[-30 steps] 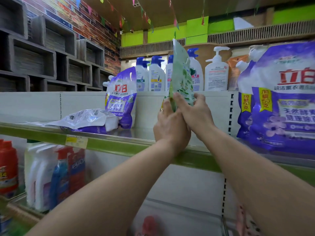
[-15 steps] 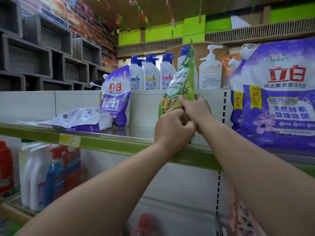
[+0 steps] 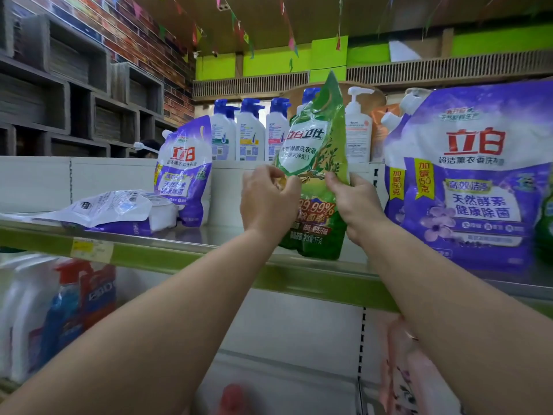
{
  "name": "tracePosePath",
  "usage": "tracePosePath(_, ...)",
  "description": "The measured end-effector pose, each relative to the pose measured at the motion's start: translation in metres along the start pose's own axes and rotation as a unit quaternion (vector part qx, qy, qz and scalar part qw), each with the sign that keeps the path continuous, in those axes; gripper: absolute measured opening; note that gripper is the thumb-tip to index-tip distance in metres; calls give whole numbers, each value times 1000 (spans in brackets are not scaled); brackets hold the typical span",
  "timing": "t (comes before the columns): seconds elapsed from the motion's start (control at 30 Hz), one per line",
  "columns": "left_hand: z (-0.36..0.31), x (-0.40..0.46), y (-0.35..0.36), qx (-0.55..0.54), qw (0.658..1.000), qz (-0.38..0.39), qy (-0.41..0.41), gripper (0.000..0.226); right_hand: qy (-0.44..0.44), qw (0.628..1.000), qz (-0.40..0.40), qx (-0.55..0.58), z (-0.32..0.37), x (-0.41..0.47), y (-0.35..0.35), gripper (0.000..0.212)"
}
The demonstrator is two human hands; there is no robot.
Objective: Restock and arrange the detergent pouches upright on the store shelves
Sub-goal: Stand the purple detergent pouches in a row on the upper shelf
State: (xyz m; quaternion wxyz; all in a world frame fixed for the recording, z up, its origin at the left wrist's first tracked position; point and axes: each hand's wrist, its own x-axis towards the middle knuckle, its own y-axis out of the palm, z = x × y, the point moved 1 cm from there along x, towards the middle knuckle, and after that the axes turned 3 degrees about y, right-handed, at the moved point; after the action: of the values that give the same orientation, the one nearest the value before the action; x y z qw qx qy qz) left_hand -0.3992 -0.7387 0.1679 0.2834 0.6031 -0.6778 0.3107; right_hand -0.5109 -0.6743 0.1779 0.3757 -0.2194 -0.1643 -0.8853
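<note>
Both hands' [image 3: 269, 202] [image 3: 357, 205] grip clamps the upright green pouch [image 3: 317, 163], hiding its lower print.

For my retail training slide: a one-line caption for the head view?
Both hands, left hand and right hand, stand a green detergent pouch upright on the shelf.

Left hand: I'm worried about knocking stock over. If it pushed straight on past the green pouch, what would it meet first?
Probably the white back panel behind the shelf, since the left hand, with its grip on the green pouch, points into the gap beside the standing purple pouch. Depth is unclear.
</note>
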Motion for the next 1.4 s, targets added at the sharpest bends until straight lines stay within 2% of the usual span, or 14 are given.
tracePosePath(0.07, 3, 8, 0, -10, 1000, -11, -22, 40, -6, 1000, -3, 16, 1, 2, -7, 3)
tracePosePath(0.17, 8, 17, 2, -34, 996, 22, -77, 62, 4, 999, 2, 33, 5, 5, -22, 10)
tracePosePath(0.23, 10, 20, 6, -87, 987, 47, -128, 73, 27, 999, 18, 41, 7, 7, -32, 3)
tracePosePath(0.3, 10, 20, 10, -128, 973, 71, -177, 73, 43, 998, 12, 45, 6, 8, -41, 5)
tracePosePath(0.43, 12, 16, 21, -237, 933, 95, -254, 63, 42, 999, -18, 30, 6, 8, -47, 36)
tracePosePath(0.6, 14, 15, 26, -243, 932, 97, -250, 59, -29, 993, -112, -38, 5, 7, -44, 59)
tracePosePath(0.9, 18, 13, 21, -244, 932, 59, -263, 50, -112, 963, -211, -126, 6, 2, -45, 54)
tracePosePath(1.13, 18, 10, 17, -184, 965, 47, -184, 54, -115, 961, -230, -101, 5, 0, -45, 53)
tracePosePath(1.3, 20, 8, 17, -165, 969, 30, -181, 72, -98, 969, -217, -64, 2, 0, -46, 59)
tracePosePath(1.4, 19, 9, 17, -145, 973, 21, -177, 73, -96, 971, -209, -69, 2, -3, -45, 57)
